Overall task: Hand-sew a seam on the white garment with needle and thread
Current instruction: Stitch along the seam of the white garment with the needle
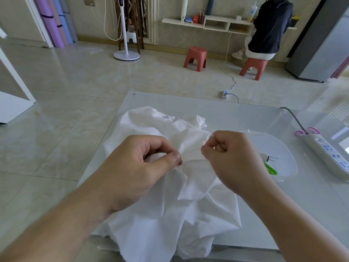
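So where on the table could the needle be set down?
Bare table beyond the garment, up to the far edge. The right side is crowded: clear dish with green scissors, then the power strip.

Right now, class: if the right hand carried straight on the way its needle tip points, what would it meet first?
The right hand pinches the needle, tip pointing up-left. First in line is probably the bunched white garment; depth is unclear.
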Demonstrator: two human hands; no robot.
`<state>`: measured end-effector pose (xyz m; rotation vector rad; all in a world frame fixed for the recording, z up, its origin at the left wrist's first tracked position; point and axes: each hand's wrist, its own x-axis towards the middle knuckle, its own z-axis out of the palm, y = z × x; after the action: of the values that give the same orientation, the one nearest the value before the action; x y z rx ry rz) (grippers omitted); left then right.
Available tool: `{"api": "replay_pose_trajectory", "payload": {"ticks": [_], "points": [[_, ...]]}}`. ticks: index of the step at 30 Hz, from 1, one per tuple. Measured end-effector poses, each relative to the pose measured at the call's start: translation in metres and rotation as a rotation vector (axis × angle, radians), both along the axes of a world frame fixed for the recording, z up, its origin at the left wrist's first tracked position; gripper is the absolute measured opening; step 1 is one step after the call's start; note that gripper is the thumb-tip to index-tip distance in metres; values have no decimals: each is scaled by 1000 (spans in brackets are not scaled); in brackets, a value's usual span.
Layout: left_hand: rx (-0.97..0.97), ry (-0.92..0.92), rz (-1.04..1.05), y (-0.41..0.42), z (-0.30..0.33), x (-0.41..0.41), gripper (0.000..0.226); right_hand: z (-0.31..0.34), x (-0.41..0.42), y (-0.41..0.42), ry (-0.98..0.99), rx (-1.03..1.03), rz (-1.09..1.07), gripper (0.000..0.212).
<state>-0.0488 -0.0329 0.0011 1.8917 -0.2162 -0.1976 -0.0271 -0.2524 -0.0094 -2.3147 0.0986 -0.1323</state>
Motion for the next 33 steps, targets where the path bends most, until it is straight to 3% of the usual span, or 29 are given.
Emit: {"api": "replay_pose_trajectory", "payload": {"ticks": [2, 6, 9, 14, 19, 25, 28, 33], "points": [[-4, 3, 12, 0, 0, 0, 16, 0, 1, -1, 6, -71, -11, 19], [-8, 7, 2, -1, 3, -1, 15, 13, -10, 2, -4, 246, 250, 17], [-10, 1, -5, 0, 2, 0, 15, 15, -18, 11, -1, 257, 410, 11], [-5, -16, -10, 1, 0, 1, 15, 11, -14, 7, -17, 210, 281, 21], [1, 5, 0, 0, 2, -1, 17, 3, -4, -1, 6, -82, 79, 24], [-3, 4, 3, -1, 3, -1, 15, 18, -17, 7, 22, 284, 370, 14], [-2, -9, -3, 0, 1, 0, 13, 15, -20, 14, 0, 225, 384, 17], [-16, 5, 2, 0, 3, -1, 15, 7, -10, 8, 22, 115, 209, 26]]}}
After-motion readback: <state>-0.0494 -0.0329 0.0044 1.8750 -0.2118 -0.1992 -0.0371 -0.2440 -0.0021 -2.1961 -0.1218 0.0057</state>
